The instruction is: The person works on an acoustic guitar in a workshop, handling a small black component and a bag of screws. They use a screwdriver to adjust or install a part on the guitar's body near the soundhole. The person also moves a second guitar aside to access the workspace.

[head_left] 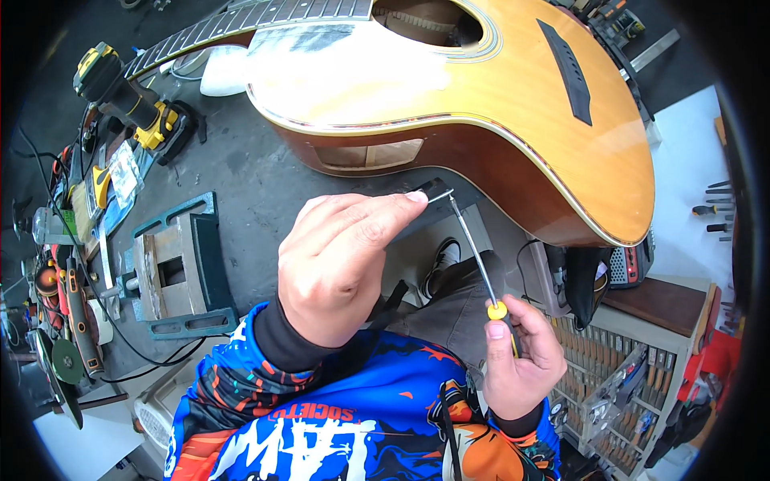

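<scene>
The left hand (341,260) pinches a small black part (435,190), probably a plate, beneath the acoustic guitar (481,104). The right hand (521,361) grips the screwdriver (480,260). Keep the shaft aligned with the fastener; press steadily.

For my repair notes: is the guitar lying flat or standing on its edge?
Flat: the acoustic guitar lies on the workbench, soundboard facing up.

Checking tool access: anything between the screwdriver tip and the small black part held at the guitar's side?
Nothing visible. The screwdriver in the right hand runs unobstructed up to the small black part, pinched by the left hand just below the guitar side opening.
</scene>
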The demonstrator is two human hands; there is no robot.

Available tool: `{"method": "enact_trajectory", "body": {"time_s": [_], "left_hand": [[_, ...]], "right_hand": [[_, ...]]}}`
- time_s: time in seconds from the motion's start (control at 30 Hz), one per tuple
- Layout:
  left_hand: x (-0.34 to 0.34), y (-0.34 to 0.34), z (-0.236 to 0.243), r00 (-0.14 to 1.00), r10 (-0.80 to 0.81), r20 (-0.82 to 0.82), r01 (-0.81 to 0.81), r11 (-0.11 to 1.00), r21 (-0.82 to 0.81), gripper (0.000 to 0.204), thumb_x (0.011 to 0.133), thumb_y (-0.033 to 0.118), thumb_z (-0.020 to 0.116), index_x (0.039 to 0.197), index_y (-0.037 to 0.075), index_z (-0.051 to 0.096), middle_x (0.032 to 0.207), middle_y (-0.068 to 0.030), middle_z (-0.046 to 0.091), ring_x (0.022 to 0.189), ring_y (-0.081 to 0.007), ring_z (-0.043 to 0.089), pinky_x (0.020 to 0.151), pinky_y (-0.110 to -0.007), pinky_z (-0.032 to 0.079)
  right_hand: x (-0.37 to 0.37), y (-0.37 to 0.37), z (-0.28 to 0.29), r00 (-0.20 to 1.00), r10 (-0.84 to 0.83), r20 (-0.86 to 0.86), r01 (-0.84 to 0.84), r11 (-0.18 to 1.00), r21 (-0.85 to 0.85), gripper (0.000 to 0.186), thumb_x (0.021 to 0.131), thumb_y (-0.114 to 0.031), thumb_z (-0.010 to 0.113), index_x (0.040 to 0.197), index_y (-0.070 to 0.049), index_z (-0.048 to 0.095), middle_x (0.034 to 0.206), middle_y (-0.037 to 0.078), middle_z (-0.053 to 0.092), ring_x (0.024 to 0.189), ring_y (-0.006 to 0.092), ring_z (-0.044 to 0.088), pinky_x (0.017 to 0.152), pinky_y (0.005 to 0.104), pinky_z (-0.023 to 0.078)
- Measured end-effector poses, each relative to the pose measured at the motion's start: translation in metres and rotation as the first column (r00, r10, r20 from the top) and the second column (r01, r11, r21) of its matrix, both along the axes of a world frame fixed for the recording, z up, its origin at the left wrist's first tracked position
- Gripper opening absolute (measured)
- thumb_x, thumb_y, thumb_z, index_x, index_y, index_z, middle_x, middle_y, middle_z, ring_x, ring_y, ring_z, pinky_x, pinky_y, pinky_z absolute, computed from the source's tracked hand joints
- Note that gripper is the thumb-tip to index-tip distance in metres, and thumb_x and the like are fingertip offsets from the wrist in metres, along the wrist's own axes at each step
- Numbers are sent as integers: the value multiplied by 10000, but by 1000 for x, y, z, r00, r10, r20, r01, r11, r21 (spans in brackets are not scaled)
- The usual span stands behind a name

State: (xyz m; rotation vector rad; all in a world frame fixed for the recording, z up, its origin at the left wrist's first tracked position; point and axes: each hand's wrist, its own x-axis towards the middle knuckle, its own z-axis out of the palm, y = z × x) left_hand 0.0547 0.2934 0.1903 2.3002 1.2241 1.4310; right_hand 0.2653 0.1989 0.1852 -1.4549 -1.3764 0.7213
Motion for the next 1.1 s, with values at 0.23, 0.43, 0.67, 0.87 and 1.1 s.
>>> {"method": "enact_trajectory", "body": {"time_s": [0.23, 0.43, 0.67, 0.87, 1.1], "left_hand": [[-3, 1, -1, 1000, 3, -7, -2, 1000, 29, 369, 721, -189, 591, 1027, -11, 692, 894, -122, 712, 762, -218, 681, 741, -304, 516], [0, 0, -1, 1000, 4, -2, -4, 999, 46, 370, 702, -188, 602, 1014, -11, 694, 916, -127, 718, 775, -233, 690, 729, -311, 514], [-3, -2, 3, 1000, -12, 1, 12, 998, 61, 398, 659, -188, 598, 1005, -15, 695, 919, -127, 719, 764, -254, 688, 698, -322, 507], [-4, -3, 3, 1000, -3, 8, 2, 994, 112, 411, 639, -175, 597, 1001, -9, 697, 924, -126, 720, 748, -245, 684, 677, -313, 492], [-5, -4, 5, 1000, 11, 6, -11, 996, 91, 409, 628, -159, 610, 993, 1, 702, 914, -125, 723, 744, -243, 685, 667, -311, 486]], "right_hand": [[-4, -1, 3, 989, -1, -151, -20, 991, -133, 345, 870, -51, 695, 1176, 60, 581, 964, 175, 700, 826, 143, 649, 740, 259, 504], [-6, 1, -11, 974, 105, -200, -95, 994, 55, 444, 809, 79, 711, 1192, 38, 492, 1041, 147, 625, 911, 137, 622, 813, 239, 487], [-2, -8, -22, 979, -67, -195, 48, 994, -102, 215, 848, -14, 715, 1022, 64, 618, 900, 107, 630, 806, 111, 619, 710, 240, 502], [-6, -6, -20, 978, -20, -207, -7, 991, -133, 270, 954, -204, 620, 1003, 61, 644, 744, 66, 621, 581, 79, 561, 524, 213, 437], [-4, -2, -12, 834, 41, -551, -243, 923, -299, 371, 1004, -287, 533, 1017, 74, 618, 715, 53, 580, 584, 67, 481, 531, 195, 382]]}}
